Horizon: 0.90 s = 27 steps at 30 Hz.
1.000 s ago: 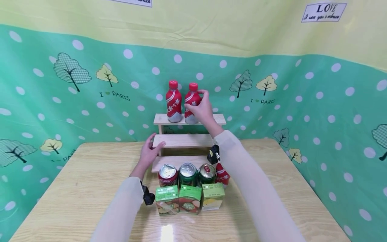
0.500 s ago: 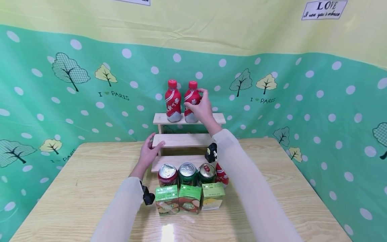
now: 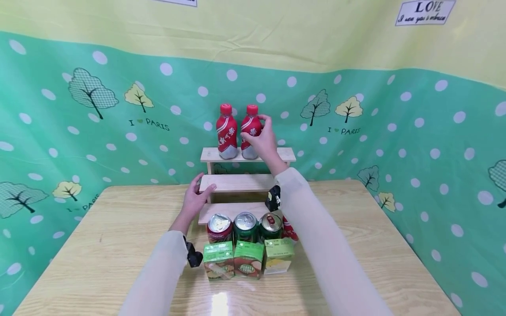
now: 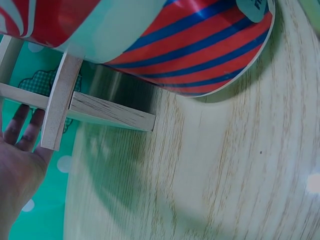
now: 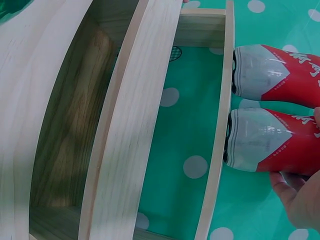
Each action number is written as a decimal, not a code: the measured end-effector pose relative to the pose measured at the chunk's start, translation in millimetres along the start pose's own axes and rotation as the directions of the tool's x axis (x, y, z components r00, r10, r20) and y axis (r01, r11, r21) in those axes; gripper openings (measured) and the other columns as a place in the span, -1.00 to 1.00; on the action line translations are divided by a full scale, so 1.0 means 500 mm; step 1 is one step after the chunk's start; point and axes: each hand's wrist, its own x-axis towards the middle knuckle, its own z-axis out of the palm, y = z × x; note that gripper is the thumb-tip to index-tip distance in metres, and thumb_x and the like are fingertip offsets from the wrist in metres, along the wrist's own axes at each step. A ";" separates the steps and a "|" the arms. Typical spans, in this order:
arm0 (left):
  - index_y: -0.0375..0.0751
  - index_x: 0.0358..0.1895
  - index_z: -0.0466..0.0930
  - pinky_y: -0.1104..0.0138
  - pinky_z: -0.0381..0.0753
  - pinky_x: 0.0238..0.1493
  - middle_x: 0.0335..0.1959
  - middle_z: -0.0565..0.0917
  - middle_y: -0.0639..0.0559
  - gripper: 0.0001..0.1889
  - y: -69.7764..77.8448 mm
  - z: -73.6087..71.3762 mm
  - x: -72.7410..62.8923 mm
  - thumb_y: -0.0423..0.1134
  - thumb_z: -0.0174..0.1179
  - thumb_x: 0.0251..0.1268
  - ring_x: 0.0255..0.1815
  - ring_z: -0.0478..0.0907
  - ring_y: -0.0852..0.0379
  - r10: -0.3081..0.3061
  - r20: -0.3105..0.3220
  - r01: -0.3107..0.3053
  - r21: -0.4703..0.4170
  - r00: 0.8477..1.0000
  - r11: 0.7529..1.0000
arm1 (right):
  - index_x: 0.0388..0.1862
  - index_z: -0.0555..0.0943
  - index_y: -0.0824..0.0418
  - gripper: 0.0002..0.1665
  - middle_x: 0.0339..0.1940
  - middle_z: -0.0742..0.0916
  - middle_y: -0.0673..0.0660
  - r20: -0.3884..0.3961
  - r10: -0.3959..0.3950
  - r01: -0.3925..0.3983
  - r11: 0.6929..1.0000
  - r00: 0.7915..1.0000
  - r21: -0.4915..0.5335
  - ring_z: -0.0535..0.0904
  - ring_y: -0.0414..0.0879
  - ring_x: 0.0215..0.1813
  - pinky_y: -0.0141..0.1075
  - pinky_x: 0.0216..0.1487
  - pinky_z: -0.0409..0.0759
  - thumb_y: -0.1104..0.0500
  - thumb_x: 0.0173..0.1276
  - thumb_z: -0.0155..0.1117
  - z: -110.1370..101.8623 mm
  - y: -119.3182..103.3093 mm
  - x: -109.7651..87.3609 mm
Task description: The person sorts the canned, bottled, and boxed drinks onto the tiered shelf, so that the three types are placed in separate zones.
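Observation:
On the top board of a three-step wooden rack point(image 3: 241, 183) stand two red-capped bottles. My right hand point(image 3: 264, 139) grips the right-hand bottle point(image 3: 249, 127) by its side, thumb in front and fingers behind. The other bottle point(image 3: 227, 134) stands upright just to its left. In the right wrist view the held bottle point(image 5: 265, 142) has its base at the top board. My left hand point(image 3: 194, 199) holds the left end of the rack's middle board, thumb on top. The left wrist view has that hand point(image 4: 22, 160) with its fingertips behind the wood.
Before the rack stand a dark red can point(image 3: 219, 228), two green cans point(image 3: 246, 227) and, in front of them, three drink cartons point(image 3: 248, 260). A third red bottle point(image 3: 290, 229) is partly hidden behind my right sleeve. A patterned cloth point(image 3: 158, 109) hangs behind the table.
My right forearm has shifted slightly to the left, covering more of the third bottle. Both hands keep their holds, and the bottles stay on the top board.

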 end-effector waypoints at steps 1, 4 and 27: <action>0.22 0.46 -0.03 0.06 0.45 0.24 0.34 0.34 -0.25 -0.10 0.000 0.000 0.000 0.23 0.23 0.06 0.24 0.40 -0.15 -0.003 -0.002 0.003 -0.002 1.000 1.000 | 0.32 0.09 -0.01 -0.13 0.29 0.42 0.13 -0.002 -0.002 0.002 1.000 1.000 -0.002 0.32 0.00 0.32 -0.11 0.20 0.53 0.12 0.16 0.41 0.001 0.000 0.000; 0.19 0.47 -0.05 0.05 0.46 0.23 0.34 0.34 -0.26 -0.10 0.001 -0.002 0.000 0.21 0.23 0.09 0.23 0.41 -0.17 0.006 0.005 -0.007 0.003 1.000 1.000 | 0.32 0.09 -0.02 -0.13 0.29 0.42 0.12 -0.004 0.002 -0.002 1.000 1.000 -0.008 0.32 -0.02 0.32 -0.12 0.20 0.53 0.11 0.16 0.40 0.001 0.001 0.000; 0.18 0.47 -0.05 0.05 0.47 0.22 0.35 0.31 -0.27 -0.10 0.003 -0.002 -0.002 0.23 0.21 0.09 0.24 0.40 -0.18 0.008 0.003 -0.008 0.013 1.000 1.000 | 0.33 0.09 -0.08 -0.11 0.30 0.42 0.08 -0.005 0.002 -0.003 0.999 1.000 -0.041 0.34 -0.03 0.30 -0.11 0.20 0.54 0.04 0.15 0.41 0.002 0.011 -0.001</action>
